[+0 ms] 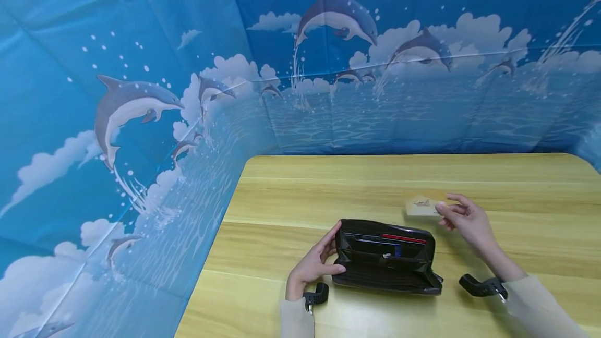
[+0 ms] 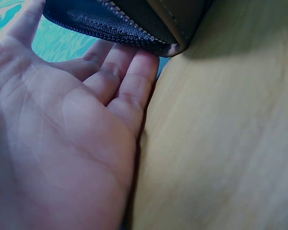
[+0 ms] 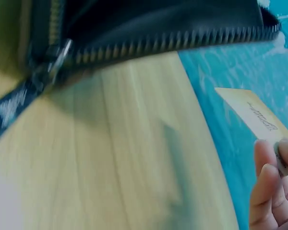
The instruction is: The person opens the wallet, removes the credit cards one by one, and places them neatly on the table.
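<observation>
A black zip-around wallet (image 1: 385,278) lies unzipped on the table, its pleated compartments facing up. My left hand (image 1: 313,261) grips its left end, thumb at the near edge and index finger up at the far corner. In the left wrist view, fingers (image 2: 127,79) reach under the zippered side of the wallet. My right hand (image 1: 469,221) pinches a pale yellow card (image 1: 420,206) by its right end, raised beyond the wallet's far right corner. Dark lettering shows on the card. In the right wrist view, thumb and fingers close on the card (image 3: 252,112).
Inside the wallet sit a red-edged card (image 1: 405,238) and a blue item (image 1: 397,250). A zipper pull (image 3: 14,105) hangs at its right corner. The wood-grain table (image 1: 328,181) meets a blue dolphin-print sheet (image 1: 300,119) behind and at left. Black wrist devices (image 1: 482,286) sit near both sleeves.
</observation>
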`<state>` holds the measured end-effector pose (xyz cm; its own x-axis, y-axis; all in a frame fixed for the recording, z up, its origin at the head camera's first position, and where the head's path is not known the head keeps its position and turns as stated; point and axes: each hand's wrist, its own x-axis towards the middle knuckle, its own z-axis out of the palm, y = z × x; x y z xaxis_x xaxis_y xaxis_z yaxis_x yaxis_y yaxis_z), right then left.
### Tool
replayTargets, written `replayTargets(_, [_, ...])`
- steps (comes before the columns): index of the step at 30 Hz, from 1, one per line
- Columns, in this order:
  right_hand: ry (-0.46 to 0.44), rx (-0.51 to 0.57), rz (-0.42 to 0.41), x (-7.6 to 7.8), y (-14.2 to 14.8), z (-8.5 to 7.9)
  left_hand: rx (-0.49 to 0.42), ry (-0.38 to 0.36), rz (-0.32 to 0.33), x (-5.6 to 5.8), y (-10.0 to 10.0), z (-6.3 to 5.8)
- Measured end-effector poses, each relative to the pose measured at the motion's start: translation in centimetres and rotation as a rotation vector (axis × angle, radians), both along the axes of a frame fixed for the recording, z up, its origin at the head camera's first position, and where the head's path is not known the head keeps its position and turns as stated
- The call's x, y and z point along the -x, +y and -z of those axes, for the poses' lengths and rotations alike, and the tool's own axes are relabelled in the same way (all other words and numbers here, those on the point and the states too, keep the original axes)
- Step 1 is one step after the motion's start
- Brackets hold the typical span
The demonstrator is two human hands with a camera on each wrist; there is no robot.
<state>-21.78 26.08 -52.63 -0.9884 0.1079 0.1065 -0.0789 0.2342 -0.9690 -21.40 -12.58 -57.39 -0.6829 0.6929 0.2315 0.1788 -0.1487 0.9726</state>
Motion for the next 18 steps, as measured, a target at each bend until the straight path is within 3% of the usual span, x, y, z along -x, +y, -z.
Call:
replayTargets(11, [-0.065,-0.233,0.045,-0.4,2.3,1.6,0.011,-0.029,-0.013,-0.1,0.0,0.1])
replayTargets(18, [-0.094,-0.257,0.069,-0.8,3.5,2.7,0.019,-0.033,-0.004,-0.2,0.1,0.0])
